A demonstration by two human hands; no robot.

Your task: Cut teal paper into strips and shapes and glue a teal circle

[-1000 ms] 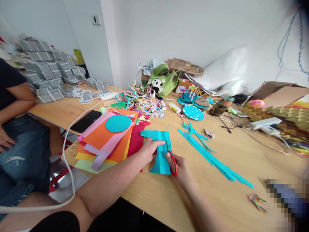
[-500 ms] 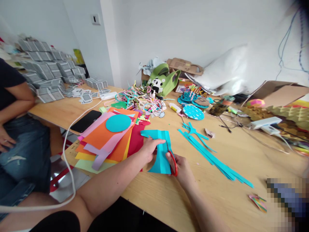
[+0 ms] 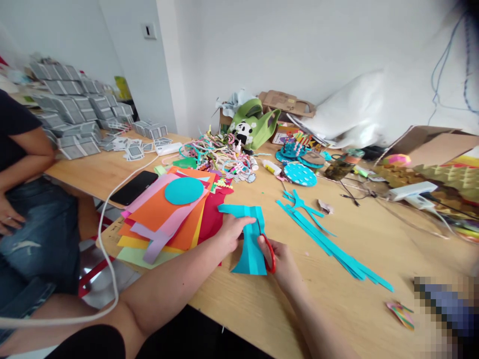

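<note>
My left hand (image 3: pixel 230 233) pinches the left edge of a folded teal paper sheet (image 3: pixel 249 239) above the wooden table (image 3: pixel 337 294). My right hand (image 3: pixel 281 263) grips red-handled scissors (image 3: pixel 268 252), whose blades reach up into the sheet's right side. Several long teal strips (image 3: pixel 329 244) lie just right of the sheet. A stack of coloured paper (image 3: pixel 168 219) with a teal circle (image 3: pixel 183 191) on top lies to the left, touching the sheet's corner.
A black phone (image 3: pixel 133 187) and a white cable (image 3: pixel 108 234) lie at the left. A tangle of paper scraps (image 3: pixel 217 154), a green panda bag (image 3: pixel 250 124), glue (image 3: pixel 271 167), teal discs (image 3: pixel 300 174) and a power strip (image 3: pixel 411 192) fill the back. Another person (image 3: pixel 26 199) sits far left.
The teal sheet has shifted slightly down and toward me between my hands; the scissors stay in the paper. Nothing else has moved.
</note>
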